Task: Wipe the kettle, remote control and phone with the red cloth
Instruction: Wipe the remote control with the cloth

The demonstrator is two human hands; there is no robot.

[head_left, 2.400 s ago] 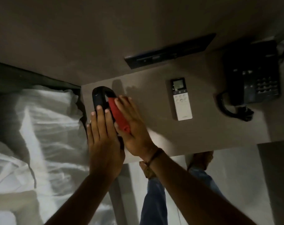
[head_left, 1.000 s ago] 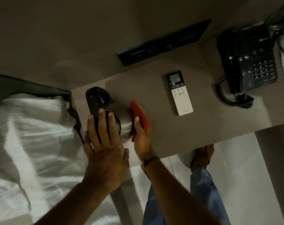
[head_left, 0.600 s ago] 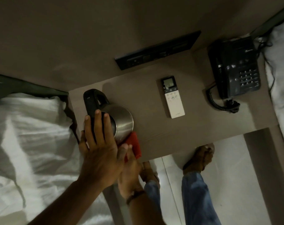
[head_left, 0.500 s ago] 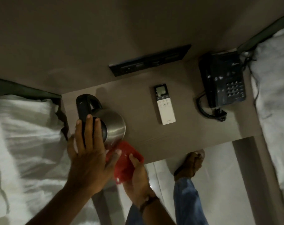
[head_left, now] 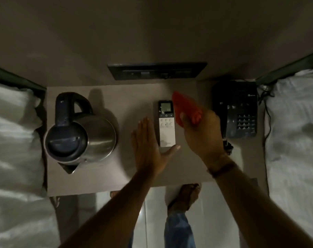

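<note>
Quick count: one red cloth, one kettle, one remote control, one phone, two hands. That's it on the task side.

The red cloth is bunched up in the right hand, fingers curled around it, with a loose flap sticking out toward the wall. It hangs over the tabletop just right of the remote's screen end, between the remote and the phone. Can't tell if the cloth actually touches the remote, it's a bit blurred.

The left hand is spread flat and holding nothing, fingers together along the remote's left side, thumb hooked under its near end. Looks like it's right against the remote, but whether it's pressing on it I can't say.

The remote is white with a dark top and a little lit display, lying lengthwise in the middle of the table. The kettle is steel with a dark lid and handle, standing on the left end of the table, well apart from both hands. The phone is a black desk set with keypad on the right end, its coiled cord partly hidden behind the right wrist, which has a thin band on it.

The table is a plain brownish nightstand top against a beige wall, with a dark socket panel just above it. White bedding on both sides, so it sits between two beds. Pale floor below, plus a foot and a blue jeans leg. Lighting is pretty dim.
</note>
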